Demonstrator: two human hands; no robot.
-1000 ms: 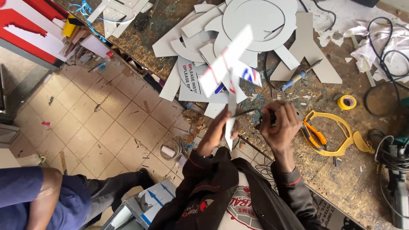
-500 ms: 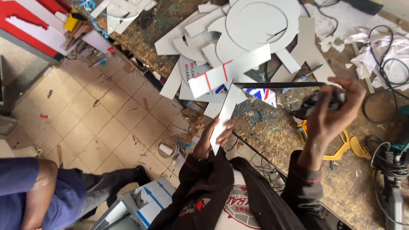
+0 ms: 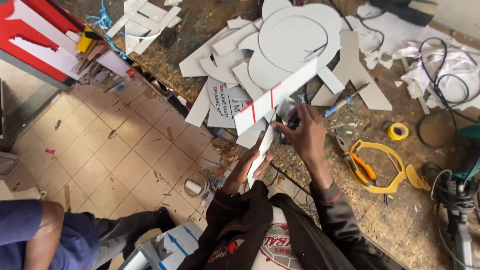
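My left hand (image 3: 246, 169) grips the lower end of a narrow white board strip (image 3: 262, 148) that stands on edge over the bench's front. A longer white strip with red lines (image 3: 280, 94) lies slanted across its top end, so the two form a T. My right hand (image 3: 306, 137) is at that junction, thumb and fingers closed on a small dark tool (image 3: 293, 122) pressed against the strips. Both sleeves are dark with red trim.
White board cut-outs (image 3: 295, 37) are piled on the sawdust-covered bench (image 3: 400, 220). A blue-handled screwdriver (image 3: 342, 101), yellow tape roll (image 3: 398, 131), orange pliers (image 3: 361, 169) and black cables (image 3: 442, 65) lie to the right. Another person (image 3: 45, 235) is at lower left on the tiled floor (image 3: 115, 160).
My right hand swung out to the right with the dark tool, then came back left to the strips' junction. The left hand has kept hold of the narrow strip.
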